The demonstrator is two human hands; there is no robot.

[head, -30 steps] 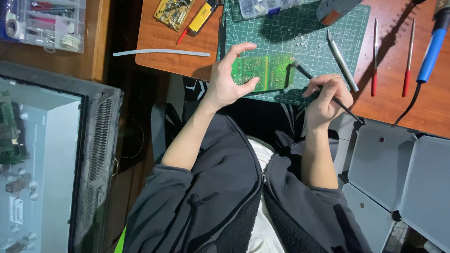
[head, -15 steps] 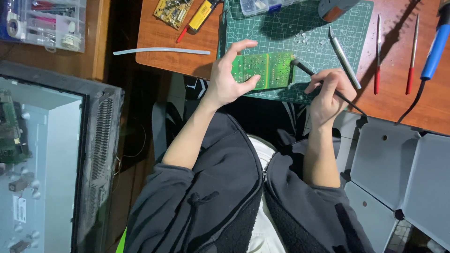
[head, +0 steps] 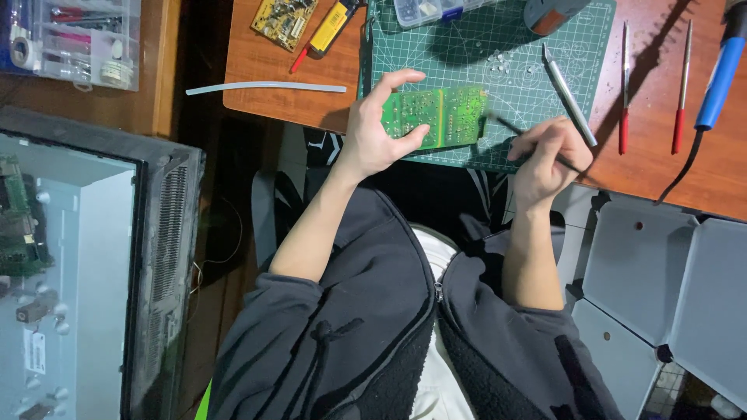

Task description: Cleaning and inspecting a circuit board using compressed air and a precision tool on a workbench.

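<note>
Leftmost, an opened grey monitor case (head: pixel 93 272) bears a small white label. Next, a green mat (head: pixel 498 54) on the desk. Over its near edge, the left hand (head: pixel 373 132) pinches a green board (head: pixel 436 115), long axis left-right. The right hand (head: pixel 545 159) grips a thin dark tool (head: pixel 506 126), tip pointing at the board.

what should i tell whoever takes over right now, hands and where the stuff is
Left hand: grips the green circuit board by its left end, above the green cutting mat.
Right hand: holds a thin dark tool, tip at the board's right edge.
Nearby: tweezers on the mat, two red-handled files and a blue-handled soldering iron on the wooden desk, a second, yellowish board at top left.
Done: board is in hand, tool at it.
Left: cannot tell how far the work on the board has got.
</note>
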